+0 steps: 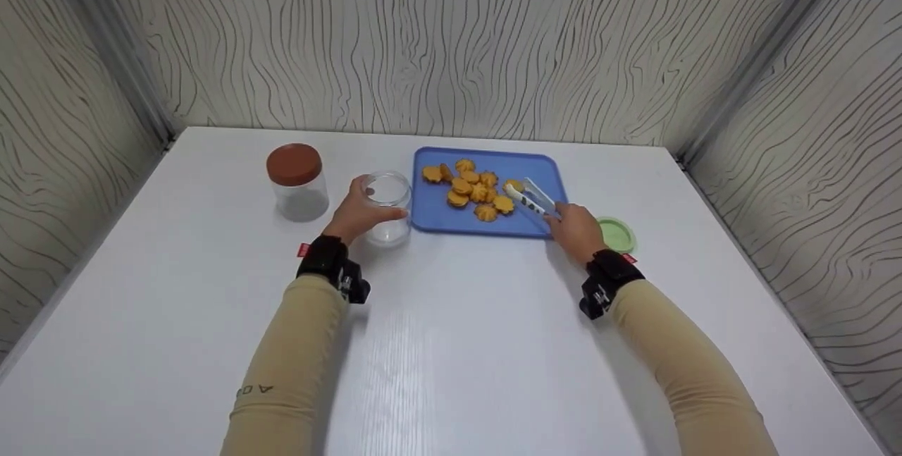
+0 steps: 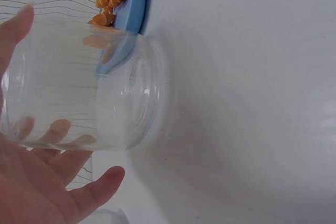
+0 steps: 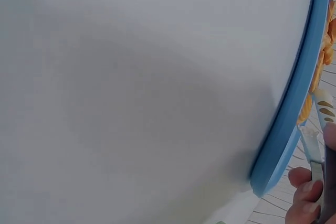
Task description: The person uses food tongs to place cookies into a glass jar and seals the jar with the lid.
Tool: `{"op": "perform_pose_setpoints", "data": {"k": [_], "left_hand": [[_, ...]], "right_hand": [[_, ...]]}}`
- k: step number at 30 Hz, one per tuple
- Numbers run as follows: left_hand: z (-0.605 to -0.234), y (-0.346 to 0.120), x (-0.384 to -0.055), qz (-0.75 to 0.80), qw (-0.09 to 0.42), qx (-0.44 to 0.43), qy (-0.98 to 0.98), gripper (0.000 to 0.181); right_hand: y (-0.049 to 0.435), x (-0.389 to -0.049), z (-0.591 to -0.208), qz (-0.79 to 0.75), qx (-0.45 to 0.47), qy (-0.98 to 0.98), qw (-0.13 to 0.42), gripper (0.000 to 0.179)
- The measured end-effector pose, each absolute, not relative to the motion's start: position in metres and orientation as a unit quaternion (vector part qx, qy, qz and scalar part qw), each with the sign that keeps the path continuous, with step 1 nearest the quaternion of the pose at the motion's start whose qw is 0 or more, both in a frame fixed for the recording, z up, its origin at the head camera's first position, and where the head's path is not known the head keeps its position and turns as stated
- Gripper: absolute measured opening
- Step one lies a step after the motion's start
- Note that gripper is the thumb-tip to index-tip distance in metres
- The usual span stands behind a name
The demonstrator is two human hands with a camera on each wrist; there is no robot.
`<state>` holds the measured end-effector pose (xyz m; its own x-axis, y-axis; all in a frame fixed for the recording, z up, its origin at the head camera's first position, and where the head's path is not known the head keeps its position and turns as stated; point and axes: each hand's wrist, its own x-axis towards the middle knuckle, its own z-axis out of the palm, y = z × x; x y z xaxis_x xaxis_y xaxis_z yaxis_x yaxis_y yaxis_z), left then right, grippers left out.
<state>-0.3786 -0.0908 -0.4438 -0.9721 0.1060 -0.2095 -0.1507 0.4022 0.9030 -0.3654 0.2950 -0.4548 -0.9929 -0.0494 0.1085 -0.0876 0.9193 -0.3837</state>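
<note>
My left hand (image 1: pixel 358 215) grips a clear, lidless jar (image 1: pixel 389 232), thumb on the near side and fingers around the far side. In the left wrist view the transparent wall of the jar (image 2: pixel 68 87) shows nothing inside. My right hand (image 1: pixel 579 233) holds a pair of tongs (image 1: pixel 530 202) with dark spots on one arm. Their tips reach over the blue tray (image 1: pixel 437 220), around a single cookie (image 1: pixel 514 185) at the right of the pile. Several golden, flower-shaped cookies (image 1: pixel 479 193) lie heaped on the tray.
A second clear jar (image 1: pixel 301 199) with a brown lid (image 1: pixel 294 164) stands to the left of my left hand. A round light green lid (image 1: pixel 617 235) lies right of the tray, partly behind my right hand. Patterned panels (image 1: pixel 423 40) enclose the white table (image 1: pixel 451 343) at the back and sides.
</note>
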Motion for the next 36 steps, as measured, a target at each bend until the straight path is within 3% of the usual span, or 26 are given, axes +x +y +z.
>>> {"op": "perform_pose_setpoints", "data": {"k": [12,25,36], "left_hand": [[-0.443,-0.087,-0.374,0.545,0.116,-0.009,0.831,0.106],[-0.444,-0.09,-0.382,0.558,0.123,-0.019,0.82,0.114],[-0.442,-0.09,-0.379,0.555,0.101,-0.012,0.825,0.109]], "right_hand": [[0.285,-0.378,-0.457,0.182,0.018,-0.983,0.016,0.047],[0.28,-0.375,-0.452,0.18,0.039,-0.98,0.079,0.032],[0.268,-0.371,-0.438,0.224,0.04,-0.971,0.071,0.03]]}}
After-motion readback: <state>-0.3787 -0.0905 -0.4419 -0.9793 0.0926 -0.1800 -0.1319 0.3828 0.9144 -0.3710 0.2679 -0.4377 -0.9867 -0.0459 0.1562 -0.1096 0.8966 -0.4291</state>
